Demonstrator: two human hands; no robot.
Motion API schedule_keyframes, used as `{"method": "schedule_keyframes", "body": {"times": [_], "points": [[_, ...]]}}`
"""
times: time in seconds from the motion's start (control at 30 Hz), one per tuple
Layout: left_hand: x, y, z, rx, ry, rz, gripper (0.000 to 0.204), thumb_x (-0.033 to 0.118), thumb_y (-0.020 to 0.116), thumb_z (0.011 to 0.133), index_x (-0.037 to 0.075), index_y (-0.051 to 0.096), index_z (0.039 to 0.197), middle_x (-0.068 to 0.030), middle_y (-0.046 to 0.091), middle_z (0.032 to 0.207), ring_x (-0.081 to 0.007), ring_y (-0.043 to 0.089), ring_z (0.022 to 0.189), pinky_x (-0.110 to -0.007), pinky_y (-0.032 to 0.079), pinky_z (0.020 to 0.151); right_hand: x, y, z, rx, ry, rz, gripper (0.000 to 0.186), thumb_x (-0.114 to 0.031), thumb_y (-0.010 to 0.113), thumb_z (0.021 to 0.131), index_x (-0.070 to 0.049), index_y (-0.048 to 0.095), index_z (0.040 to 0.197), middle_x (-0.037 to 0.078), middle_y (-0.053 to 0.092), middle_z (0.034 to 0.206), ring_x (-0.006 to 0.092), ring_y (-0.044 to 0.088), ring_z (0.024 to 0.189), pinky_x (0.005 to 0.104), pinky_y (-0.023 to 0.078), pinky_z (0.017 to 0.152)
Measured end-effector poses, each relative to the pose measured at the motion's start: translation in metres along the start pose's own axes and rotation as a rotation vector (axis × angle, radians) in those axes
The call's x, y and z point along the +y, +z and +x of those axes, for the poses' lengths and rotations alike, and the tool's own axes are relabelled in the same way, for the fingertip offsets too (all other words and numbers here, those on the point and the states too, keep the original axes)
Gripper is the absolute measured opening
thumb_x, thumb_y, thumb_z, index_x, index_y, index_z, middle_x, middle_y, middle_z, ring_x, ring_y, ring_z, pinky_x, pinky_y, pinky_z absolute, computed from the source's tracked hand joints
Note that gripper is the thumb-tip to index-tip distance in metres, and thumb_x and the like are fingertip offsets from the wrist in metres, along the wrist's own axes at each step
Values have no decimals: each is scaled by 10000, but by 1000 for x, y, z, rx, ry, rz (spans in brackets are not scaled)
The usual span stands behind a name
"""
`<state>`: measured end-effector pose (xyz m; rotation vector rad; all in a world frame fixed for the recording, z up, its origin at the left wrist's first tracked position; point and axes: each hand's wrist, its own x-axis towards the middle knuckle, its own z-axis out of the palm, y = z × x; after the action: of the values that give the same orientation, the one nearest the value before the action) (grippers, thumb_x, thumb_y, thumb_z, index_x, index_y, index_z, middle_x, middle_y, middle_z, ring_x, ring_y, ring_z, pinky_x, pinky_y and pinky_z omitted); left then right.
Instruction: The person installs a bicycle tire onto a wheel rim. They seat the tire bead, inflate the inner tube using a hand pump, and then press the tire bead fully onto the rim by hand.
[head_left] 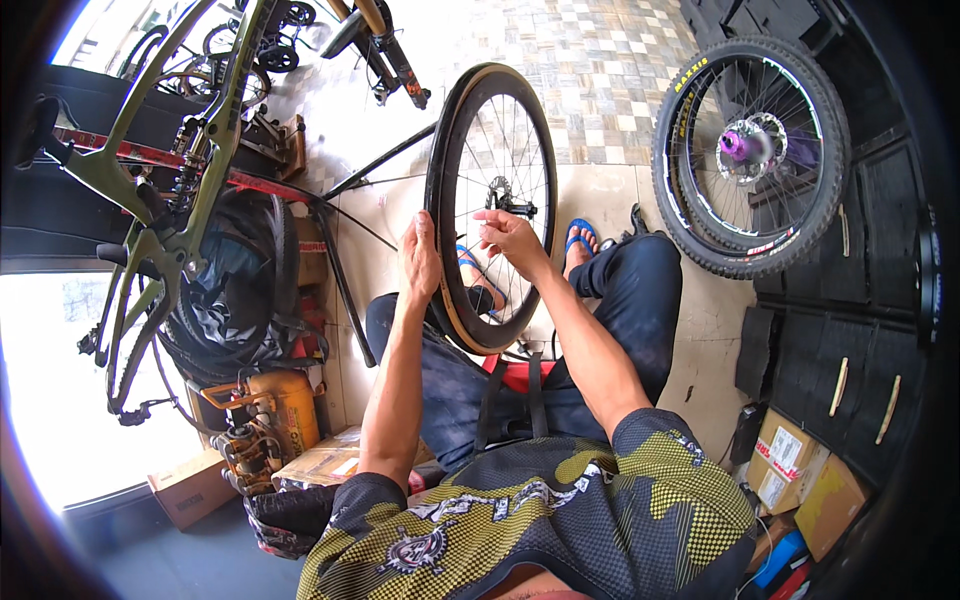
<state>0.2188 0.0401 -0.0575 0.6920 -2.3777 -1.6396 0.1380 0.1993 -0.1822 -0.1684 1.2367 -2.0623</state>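
Note:
A bicycle wheel [455,150] with a deep black rim, thin spokes and a tan-edged black tire stands upright between my knees. At its hub is a disc brake rotor [498,190]. My left hand [420,258] lies along the left side of the tire, fingers stretched out and pointing away from me. In front of the spokes, right of the left hand, my right hand [510,240] has its fingers curled in toward the thumb. Whatever may be between those fingertips is too small to make out.
On the left hangs an olive bike frame [225,130] by a stand with black legs [345,285]. A knobby-tired wheel with a purple hub [735,147] leans against black drawers [835,370] at right. Cardboard boxes [785,460] and a yellow tank [285,410] sit low on either side.

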Motion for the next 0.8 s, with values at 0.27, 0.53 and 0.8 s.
{"method": "schedule_keyframes", "body": {"times": [0.27,0.53,0.8], "points": [[14,7,-6,-4,40,67,648,559,349,1170,4,657,1037,-23,562,775,-132,491,728,-335,432,664,-1,-4,-2,-99,174,214,287,-212,756,1038,-45,663,1252,31,699,1022,113,694,797,220,497,588],[22,16,-6,1,80,84,612,550,352,1171,27,603,978,-13,515,767,-129,459,726,-338,422,666,0,-4,1,-191,217,302,328,-280,727,1062,-21,658,1251,28,678,992,91,668,724,193,423,481],[22,22,-9,-21,98,18,555,507,374,1180,43,589,966,-8,523,787,-122,472,733,-324,429,668,-7,9,-6,-179,239,285,433,-497,682,1049,-73,649,1129,7,619,961,58,601,666,180,402,477]]}}
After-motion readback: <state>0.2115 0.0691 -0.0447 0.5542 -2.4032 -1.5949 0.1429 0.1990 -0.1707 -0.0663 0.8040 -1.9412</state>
